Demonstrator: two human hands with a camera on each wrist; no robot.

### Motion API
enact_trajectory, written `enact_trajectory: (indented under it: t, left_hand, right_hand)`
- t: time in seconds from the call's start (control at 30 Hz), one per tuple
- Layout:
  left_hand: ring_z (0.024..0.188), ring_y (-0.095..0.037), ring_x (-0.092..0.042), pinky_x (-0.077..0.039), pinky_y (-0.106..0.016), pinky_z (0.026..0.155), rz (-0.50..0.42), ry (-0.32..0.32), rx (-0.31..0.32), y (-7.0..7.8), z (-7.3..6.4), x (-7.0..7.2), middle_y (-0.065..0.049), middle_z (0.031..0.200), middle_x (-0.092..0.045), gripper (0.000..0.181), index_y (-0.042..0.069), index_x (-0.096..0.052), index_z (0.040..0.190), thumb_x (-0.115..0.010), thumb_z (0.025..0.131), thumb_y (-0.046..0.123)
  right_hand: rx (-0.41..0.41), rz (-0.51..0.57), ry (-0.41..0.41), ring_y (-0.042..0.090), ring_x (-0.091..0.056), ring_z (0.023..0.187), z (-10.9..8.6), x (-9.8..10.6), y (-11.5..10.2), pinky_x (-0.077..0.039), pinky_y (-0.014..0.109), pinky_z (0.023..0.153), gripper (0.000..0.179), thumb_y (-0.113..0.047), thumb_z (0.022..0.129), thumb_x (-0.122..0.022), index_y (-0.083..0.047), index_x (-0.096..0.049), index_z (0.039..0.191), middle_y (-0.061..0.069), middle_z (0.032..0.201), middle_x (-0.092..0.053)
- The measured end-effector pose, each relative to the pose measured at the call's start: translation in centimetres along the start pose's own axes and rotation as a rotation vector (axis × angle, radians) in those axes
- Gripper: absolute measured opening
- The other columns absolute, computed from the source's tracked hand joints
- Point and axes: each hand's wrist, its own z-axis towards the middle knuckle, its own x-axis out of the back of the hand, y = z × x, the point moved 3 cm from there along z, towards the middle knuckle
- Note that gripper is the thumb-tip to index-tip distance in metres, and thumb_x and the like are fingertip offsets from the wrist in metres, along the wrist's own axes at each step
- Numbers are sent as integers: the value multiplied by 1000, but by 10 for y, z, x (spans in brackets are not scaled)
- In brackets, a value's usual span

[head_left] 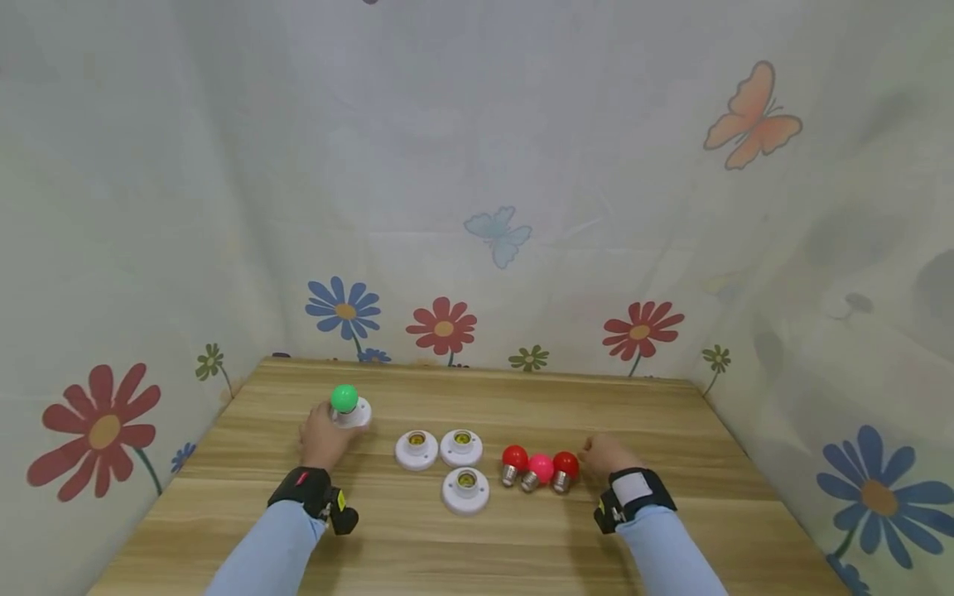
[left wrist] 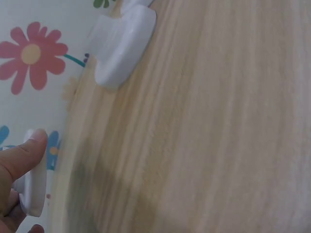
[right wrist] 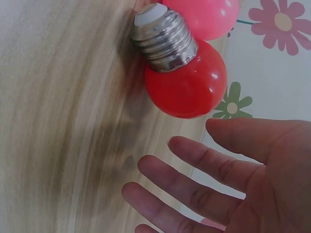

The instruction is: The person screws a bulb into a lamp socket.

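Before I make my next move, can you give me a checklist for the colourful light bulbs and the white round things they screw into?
1. Left grip has the white lamp holder: ok, pinched between thumb and fingers.
2. Green bulb is on that holder: ok.
3. Green bulb is screwed in tight: cannot tell.
4. Right grip is free: ok, fingers spread, holding nothing, beside the rightmost red bulb.
5. Every lamp holder has a bulb: not ok, the other three lamp holders have none.
6. Enough loose bulbs: ok, the pink bulb, leftmost red bulb and rightmost red one.
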Motion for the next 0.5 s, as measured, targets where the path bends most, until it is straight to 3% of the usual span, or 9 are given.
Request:
enact_trajectory:
  t: [0.2, 0.37, 0.5]
  left_hand:
    - [121, -52, -41, -23, -69, 96, 86, -63, 87, -30, -2, -7, -30, 133, -50, 77, -4, -48, 131, -84, 71, 28]
    - [118, -53, -43, -25, -70, 94, 170, -57, 51, -38, -1, -13, -30, 128, -53, 76, -2, -52, 128, -86, 68, 31]
    - [124, -56, -35, -21, -71, 96, 172, -127, 36, -37, 1, -15, -32, 135, -45, 92, 0, -41, 139, -86, 67, 36]
  right_hand:
    - [6, 10, 4, 22, -54, 71, 8, -5, 5, -44, 32, 60, 23, -20, 95, -54, 0, -64, 102, 8, 80, -58]
    - [-1, 20, 1, 22, -54, 73, 13, -7, 9, -45, 33, 62, 25, -21, 96, -55, 0, -64, 105, 7, 81, -58]
    - [6, 26, 4, 22, -54, 72, 10, -4, 7, -44, 33, 62, 22, -19, 96, -54, 0, -63, 103, 7, 79, -58]
